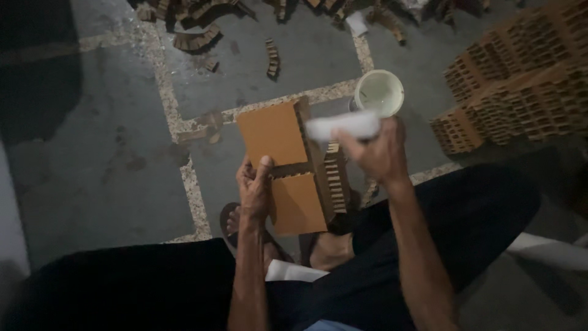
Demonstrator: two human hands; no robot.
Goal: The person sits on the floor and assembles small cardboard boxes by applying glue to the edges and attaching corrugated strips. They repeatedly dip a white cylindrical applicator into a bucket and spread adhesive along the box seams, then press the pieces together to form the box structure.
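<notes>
Cardboard, brown and flat, sat at centre frame: a slotted panel (pixel 288 165) held by the left hand (pixel 254 190), thumb on its face and fingers curled shut behind the left edge. The right hand (pixel 376 150) was closed on a white, blurred wad (pixel 343 125) just above the panel's toothed right edge. Below the wad stood a white cup (pixel 380 92) on the floor (pixel 92 153). The panel looked light and fairly stiff, but creasable; best gripped by its plain edge, away from the thin teeth.
</notes>
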